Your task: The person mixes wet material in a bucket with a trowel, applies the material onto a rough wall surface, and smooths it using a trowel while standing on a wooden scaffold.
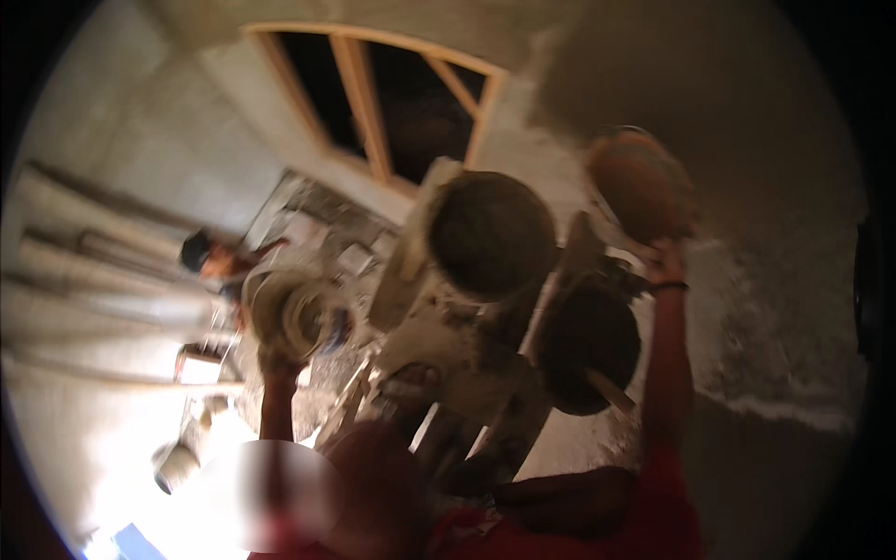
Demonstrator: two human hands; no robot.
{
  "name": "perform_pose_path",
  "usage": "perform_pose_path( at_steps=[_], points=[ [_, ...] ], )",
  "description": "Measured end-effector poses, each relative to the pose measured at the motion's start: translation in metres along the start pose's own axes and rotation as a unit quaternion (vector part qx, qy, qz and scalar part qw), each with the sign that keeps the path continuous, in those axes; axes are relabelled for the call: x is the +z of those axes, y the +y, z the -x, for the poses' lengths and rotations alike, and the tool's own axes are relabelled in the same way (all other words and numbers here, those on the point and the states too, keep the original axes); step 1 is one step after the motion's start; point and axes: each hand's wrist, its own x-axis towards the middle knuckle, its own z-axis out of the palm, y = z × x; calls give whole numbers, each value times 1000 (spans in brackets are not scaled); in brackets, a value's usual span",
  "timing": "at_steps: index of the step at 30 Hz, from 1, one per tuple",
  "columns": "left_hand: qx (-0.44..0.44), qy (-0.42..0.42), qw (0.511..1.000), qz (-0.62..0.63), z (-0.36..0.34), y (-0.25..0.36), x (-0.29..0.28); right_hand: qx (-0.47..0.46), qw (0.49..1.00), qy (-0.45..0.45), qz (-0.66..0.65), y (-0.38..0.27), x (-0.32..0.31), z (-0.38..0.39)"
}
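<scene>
On the right, my right hand grips the lower rim of a round, shallow orange-brown pan held up close to the wall. On the left, my left hand is closed at the lower edge of a pale round bucket. Blur hides its fingertips. Rings show inside that bucket, and what they are I cannot make out. Between my arms stands a large bucket of grey mortar. Nearer my right forearm is a second dark bucket, with a wooden handle sticking out of it.
Mortar-caked planks lie under the buckets, with my foot on them. Another person is beyond the pale bucket, lower down. A wooden window frame stands at the far wall. Wet plaster covers the right wall.
</scene>
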Motion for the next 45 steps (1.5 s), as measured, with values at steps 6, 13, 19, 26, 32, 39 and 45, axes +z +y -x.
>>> perform_pose_path(
  at_steps=[6, 13, 19, 26, 32, 39, 45],
  points=[
    [4, 71, 985, 160, 16, 145, -17, 58, 992, -108, -5, -34, 142, 133],
    [143, -24, 989, -22, -8, 214, -23, 70, 971, -227, -19, -86, 263, 242],
    [15, -77, 994, 77, -23, 277, 11, 62, 958, -280, 15, -93, 369, 321],
    [33, -142, 986, 82, -31, 293, 33, -42, 954, -258, 148, -85, 434, 365],
    [12, -164, 982, 96, -44, 300, 39, -94, 948, -255, 167, -69, 451, 359],
    [73, -174, 971, 148, -71, 273, 63, -99, 941, -289, 145, -51, 462, 346],
    [-45, -187, 972, 136, -66, 299, 78, -144, 933, -298, 140, -40, 459, 329]
  ],
)
